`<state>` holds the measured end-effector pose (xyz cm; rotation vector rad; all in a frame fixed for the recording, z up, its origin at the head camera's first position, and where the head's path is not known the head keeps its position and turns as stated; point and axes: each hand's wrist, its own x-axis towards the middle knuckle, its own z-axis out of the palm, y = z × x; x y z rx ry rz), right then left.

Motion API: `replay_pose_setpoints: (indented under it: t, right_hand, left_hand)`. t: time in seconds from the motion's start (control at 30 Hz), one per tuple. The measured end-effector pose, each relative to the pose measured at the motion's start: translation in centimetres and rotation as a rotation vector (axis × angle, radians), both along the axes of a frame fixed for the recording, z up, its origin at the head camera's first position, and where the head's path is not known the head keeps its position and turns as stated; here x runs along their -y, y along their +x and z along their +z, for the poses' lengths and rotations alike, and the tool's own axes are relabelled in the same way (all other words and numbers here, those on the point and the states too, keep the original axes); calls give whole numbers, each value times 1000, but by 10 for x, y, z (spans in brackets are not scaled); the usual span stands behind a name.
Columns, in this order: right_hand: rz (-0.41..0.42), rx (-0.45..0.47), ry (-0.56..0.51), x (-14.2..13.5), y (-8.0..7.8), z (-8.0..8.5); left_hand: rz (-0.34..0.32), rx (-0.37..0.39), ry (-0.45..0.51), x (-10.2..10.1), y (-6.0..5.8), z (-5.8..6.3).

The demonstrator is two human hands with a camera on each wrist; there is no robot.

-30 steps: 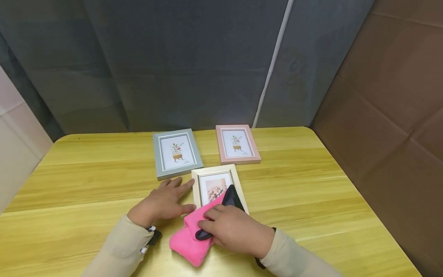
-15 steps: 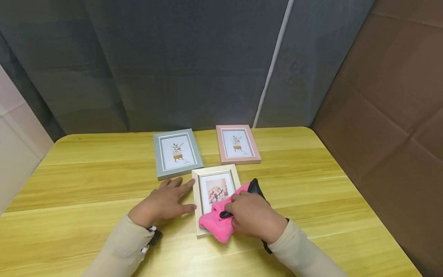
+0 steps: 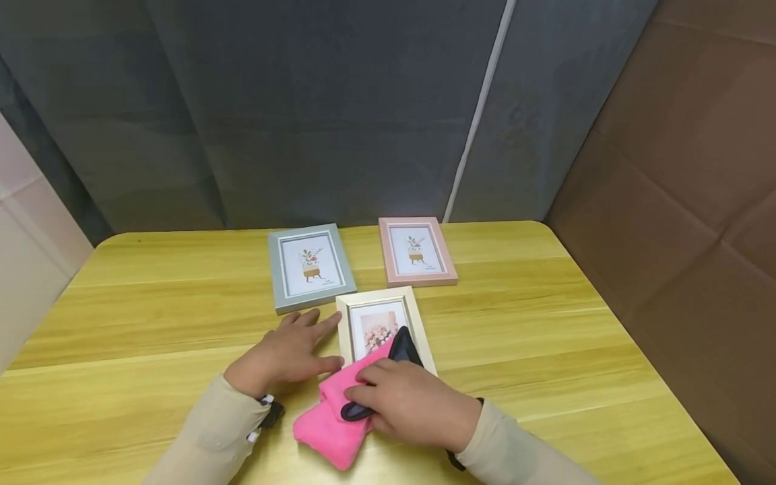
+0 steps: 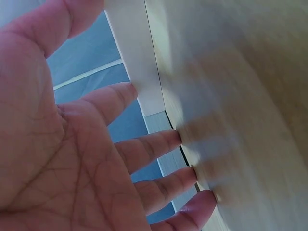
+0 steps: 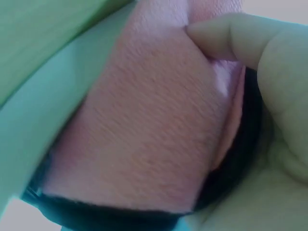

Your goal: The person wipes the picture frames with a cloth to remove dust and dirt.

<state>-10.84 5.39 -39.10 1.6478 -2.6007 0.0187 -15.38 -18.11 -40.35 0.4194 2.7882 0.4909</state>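
A cream-gold picture frame [image 3: 418, 323] with a flower print lies flat near the middle of the table, its lower part covered by a folded pink cloth [image 3: 330, 431] with black trim. My right hand [image 3: 418, 404] grips that cloth over the frame's lower half; in the right wrist view the thumb presses into the pink cloth [image 5: 139, 115]. At the frame's left side my left hand [image 3: 285, 357] has its fingers spread, index fingertip and thumb tip at the edge. The left wrist view shows the left hand [image 4: 86, 144] palm-on, fingertips touching the frame's side [image 4: 139, 62] and the tabletop.
Behind the cream-gold frame lie a grey-green picture frame [image 3: 275, 269] at the left and a pink picture frame [image 3: 450, 266] at the right, both showing plant prints. The wooden table [image 3: 545, 323] meets a dark curtain [image 3: 333, 114] at the back and a brown panel [image 3: 685, 202] at the right.
My right hand moved the cloth right across the cream-gold frame half a second ago, and now it is back at the lower left. My left hand and the frames stay put.
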Motion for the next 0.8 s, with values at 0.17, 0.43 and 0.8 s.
replay_pose_setpoints:
  t: [0.17, 0.43, 0.8]
  right_hand:
    - [-92, 85, 24, -6, -3, 4]
    - [-303, 142, 93, -23, -14, 16]
    - [-425, 186, -106, -64, -46, 31]
  left_hand:
    - [-4, 0, 0, 0, 0, 1]
    - [0, -4, -4, 0, 1, 1]
    - [-12, -9, 7, 2, 2, 1]
